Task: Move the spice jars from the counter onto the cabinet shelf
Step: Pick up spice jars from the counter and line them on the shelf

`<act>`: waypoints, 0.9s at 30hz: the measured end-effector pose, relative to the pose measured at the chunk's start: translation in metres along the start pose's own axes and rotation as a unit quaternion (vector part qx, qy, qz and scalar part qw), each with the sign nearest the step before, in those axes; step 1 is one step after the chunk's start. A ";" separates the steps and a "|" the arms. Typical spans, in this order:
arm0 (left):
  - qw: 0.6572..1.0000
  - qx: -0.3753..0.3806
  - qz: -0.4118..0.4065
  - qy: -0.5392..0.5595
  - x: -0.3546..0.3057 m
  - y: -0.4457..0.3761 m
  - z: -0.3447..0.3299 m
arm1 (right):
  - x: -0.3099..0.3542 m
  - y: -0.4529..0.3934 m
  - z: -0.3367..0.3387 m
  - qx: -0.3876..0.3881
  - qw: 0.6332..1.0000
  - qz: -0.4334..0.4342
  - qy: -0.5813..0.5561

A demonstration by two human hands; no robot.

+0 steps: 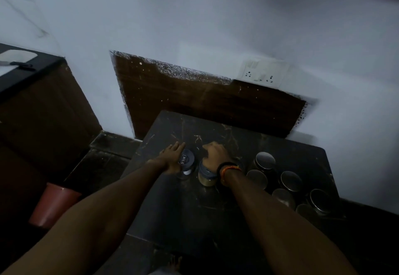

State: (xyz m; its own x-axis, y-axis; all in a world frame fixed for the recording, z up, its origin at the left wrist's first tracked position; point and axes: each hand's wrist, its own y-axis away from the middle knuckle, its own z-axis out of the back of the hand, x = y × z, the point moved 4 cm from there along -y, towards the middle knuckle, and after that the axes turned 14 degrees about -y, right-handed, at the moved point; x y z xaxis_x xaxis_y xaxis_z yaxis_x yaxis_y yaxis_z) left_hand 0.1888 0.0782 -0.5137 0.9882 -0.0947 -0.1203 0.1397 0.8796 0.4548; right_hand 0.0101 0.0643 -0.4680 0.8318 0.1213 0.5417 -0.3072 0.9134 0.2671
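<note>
Jars first: I am watching two small clear spice jars with dark grey round lids standing on the black marble-veined counter (216,210) at the centre of the frame. I am judging them light, rigid and probably glass or hard plastic, so smooth-sided and liable to slip or crack if dropped; the safest hold looks to be around the body just under the lid, or over the lid from above.

The left jar with pale contents (186,163) is sitting just beside the right jar with tan powder (206,176), the two nearly touching. My left hand (171,158) is lying along the left side of its jar with fingers stretched out fairly straight, touching the jar's side but not visibly wrapping it. My right hand (216,153) is arching over the top of the tan jar, knuckles up and fingers curled downward; whether they are actually gripping the lid I cannot tell, since the hand is hiding the contact. A black and orange wristband (228,166) is showing on that wrist.

Both forearms are reaching in from the lower corners of the frame, converging toward the centre. A cluster of steel-lidded round tins (287,184) is standing to the right on the same counter. No cabinet shelf is showing.
</note>
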 end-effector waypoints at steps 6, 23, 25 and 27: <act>0.999 0.015 -0.032 -0.004 0.003 -0.023 -0.014 | -0.002 -0.006 -0.023 -0.004 1.000 -0.016 -0.023; 0.998 -0.039 -0.048 -0.016 -0.003 -0.048 -0.024 | -0.019 0.001 -0.021 -0.062 0.996 0.039 -0.050; 0.998 -0.048 -0.032 0.013 0.000 -0.045 -0.023 | -0.021 -0.001 -0.016 -0.062 0.996 0.045 -0.054; 0.996 -0.071 -0.019 0.054 0.002 -0.042 -0.017 | -0.020 -0.003 -0.009 -0.067 0.994 0.056 -0.063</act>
State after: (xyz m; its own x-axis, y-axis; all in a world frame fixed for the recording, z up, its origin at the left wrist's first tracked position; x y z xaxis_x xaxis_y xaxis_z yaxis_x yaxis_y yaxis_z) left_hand 0.1835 0.0492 -0.5478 0.9690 -0.0848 -0.2321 0.1583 0.9343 0.3195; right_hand -0.0017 0.0625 -0.4873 0.7283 0.1835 0.6602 -0.3237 0.9413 0.0954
